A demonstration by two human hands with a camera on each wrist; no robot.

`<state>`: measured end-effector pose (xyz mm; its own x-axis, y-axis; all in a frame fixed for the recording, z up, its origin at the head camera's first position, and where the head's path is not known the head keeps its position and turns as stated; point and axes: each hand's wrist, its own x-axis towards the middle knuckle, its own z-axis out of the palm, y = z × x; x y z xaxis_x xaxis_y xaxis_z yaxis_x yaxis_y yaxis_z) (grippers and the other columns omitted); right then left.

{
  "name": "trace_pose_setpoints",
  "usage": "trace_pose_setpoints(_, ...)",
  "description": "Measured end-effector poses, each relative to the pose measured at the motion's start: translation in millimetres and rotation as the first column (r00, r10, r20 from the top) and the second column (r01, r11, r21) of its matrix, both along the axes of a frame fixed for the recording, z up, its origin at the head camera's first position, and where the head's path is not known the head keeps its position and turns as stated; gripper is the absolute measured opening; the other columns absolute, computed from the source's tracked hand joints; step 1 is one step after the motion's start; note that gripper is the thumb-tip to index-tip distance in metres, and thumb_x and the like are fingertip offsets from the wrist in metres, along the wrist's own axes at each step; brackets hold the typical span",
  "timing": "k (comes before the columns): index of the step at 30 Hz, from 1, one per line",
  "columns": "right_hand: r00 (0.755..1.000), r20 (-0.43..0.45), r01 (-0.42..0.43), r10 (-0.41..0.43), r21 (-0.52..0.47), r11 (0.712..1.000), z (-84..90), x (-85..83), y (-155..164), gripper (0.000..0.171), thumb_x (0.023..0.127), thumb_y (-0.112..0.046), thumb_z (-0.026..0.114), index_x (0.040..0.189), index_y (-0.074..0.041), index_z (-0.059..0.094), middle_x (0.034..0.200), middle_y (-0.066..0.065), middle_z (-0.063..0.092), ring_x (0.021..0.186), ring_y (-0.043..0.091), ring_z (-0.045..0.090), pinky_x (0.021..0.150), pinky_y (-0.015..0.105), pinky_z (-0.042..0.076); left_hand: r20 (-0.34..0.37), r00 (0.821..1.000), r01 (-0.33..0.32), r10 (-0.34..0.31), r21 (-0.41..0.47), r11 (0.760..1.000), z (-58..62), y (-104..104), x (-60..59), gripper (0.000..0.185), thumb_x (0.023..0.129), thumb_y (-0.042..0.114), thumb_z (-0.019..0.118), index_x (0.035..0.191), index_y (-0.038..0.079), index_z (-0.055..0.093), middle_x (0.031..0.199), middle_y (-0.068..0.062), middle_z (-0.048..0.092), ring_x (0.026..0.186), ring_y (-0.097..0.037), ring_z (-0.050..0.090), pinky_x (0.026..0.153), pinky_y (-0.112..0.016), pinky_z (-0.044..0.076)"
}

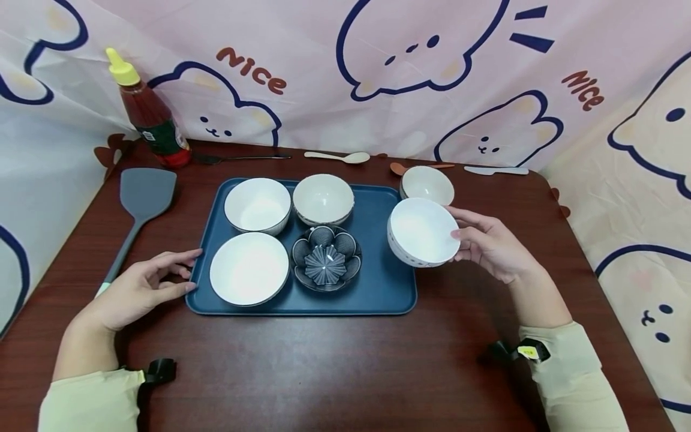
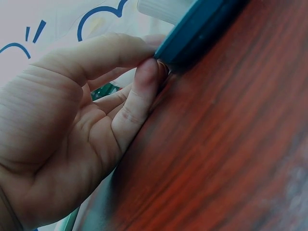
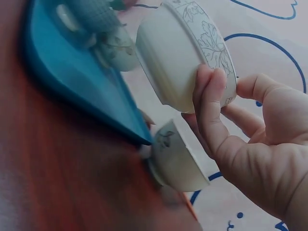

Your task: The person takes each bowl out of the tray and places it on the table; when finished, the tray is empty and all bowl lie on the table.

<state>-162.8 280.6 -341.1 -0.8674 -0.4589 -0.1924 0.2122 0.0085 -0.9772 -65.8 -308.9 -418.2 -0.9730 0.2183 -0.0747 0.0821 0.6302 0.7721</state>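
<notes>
We see the right hand (image 1: 493,243) gripping a white bowl (image 1: 423,232) by its rim, thumb on one side and fingers curled on the other; in the right wrist view the fingers (image 3: 211,103) press against its patterned outer wall. The bowl is tilted, lifted clear, and hangs over the right edge of the blue tray (image 1: 383,282).

The left hand (image 1: 143,288) sits at the tray's left edge, fingers loosely curled. In the left wrist view a fingertip (image 2: 147,74) touches the tray's rim; we don't see it clamped around anything.

On the tray: two white bowls at the back, one back-left (image 1: 257,204) and one back-centre (image 1: 323,198), a wide white bowl (image 1: 249,268) front-left, and a dark flower-shaped dish (image 1: 326,258) front-centre, just beside the wide bowl.

Off the tray, just behind its back-right corner, stands another small white bowl (image 1: 427,184). Behind the tray lie a pale spoon (image 1: 340,157), a dark spoon (image 1: 237,158), a brown spoon (image 1: 418,167) and a white utensil (image 1: 496,171). Left of the tray lies a grey spatula (image 1: 140,204); behind that stands a red sauce bottle (image 1: 148,114) with a yellow cap. All of this rests on a dark wooden table (image 1: 324,372).
</notes>
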Motion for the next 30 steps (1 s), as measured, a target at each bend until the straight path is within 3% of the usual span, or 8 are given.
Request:
trace_pose_setpoints(3, 1.000, -0.004, 0.026, -0.026, -0.035, 0.999, 6.5, -4.2, 6, 0.049, 0.102, -0.001, 0.051, 0.150, -0.007, 0.044, 0.128, 0.005, 0.063, 0.083, 0.020, 0.074, 0.073, 0.029, 0.060, 0.000, 1.000, 0.004, -0.004, 0.006, 1.000, -0.2, 0, 0.1, 0.055, 0.094, 0.020, 0.071, 0.146, 0.014, 0.051, 0.113, 0.001, 0.059, 0.097, 0.001, 0.053, 0.075, -0.011, 0.047)
trace_pose_setpoints(7, 0.992, 0.013, 0.129, -0.128, -0.040, 0.991, 12.2, -11.1, 14, 0.049, 0.101, -0.003, 0.054, 0.149, -0.010, 0.046, 0.128, 0.004, 0.064, 0.082, 0.019, 0.073, 0.073, 0.028, 0.060, -0.001, 1.000, 0.008, -0.008, 0.005, 1.000, 0.6, 1, -0.4, 0.055, 0.094, 0.021, 0.071, 0.146, 0.014, 0.052, 0.113, 0.002, 0.059, 0.097, 0.001, 0.053, 0.076, -0.011, 0.048)
trace_pose_setpoints(13, 0.949, 0.054, 0.310, -0.310, 0.023, 0.951, 14.0, -23.8, 28, 0.057, 0.099, -0.015, 0.063, 0.152, -0.013, 0.042, 0.122, 0.001, 0.064, 0.077, 0.016, 0.071, 0.072, 0.025, 0.059, 0.011, 1.000, 0.005, -0.005, 0.011, 1.000, -0.4, -1, 0.6, 0.055, 0.094, 0.021, 0.070, 0.146, 0.013, 0.052, 0.114, 0.002, 0.059, 0.097, 0.000, 0.053, 0.075, -0.011, 0.049)
trace_pose_setpoints(24, 0.907, 0.064, 0.417, -0.416, -0.020, 0.908, 8.4, -46.1, 59, 0.058, 0.097, -0.013, 0.065, 0.151, -0.017, 0.044, 0.132, 0.005, 0.046, 0.077, 0.016, 0.070, 0.071, 0.025, 0.059, 0.003, 1.000, 0.003, -0.003, -0.003, 1.000, 0.7, 0, 1.1, 0.055, 0.094, 0.022, 0.070, 0.145, 0.015, 0.052, 0.113, 0.000, 0.060, 0.097, 0.000, 0.054, 0.075, -0.011, 0.047)
trace_pose_setpoints(30, 0.868, 0.113, 0.493, -0.483, -0.085, 0.866, 2.7, -50.6, 70, 0.058, 0.097, -0.011, 0.065, 0.151, -0.021, 0.045, 0.132, 0.004, 0.046, 0.078, 0.018, 0.068, 0.073, 0.025, 0.059, -0.003, 1.000, 0.009, -0.009, 0.008, 1.000, 0.4, 0, 0.5, 0.054, 0.095, 0.020, 0.070, 0.145, 0.013, 0.052, 0.112, 0.001, 0.059, 0.097, 0.000, 0.053, 0.076, -0.011, 0.048)
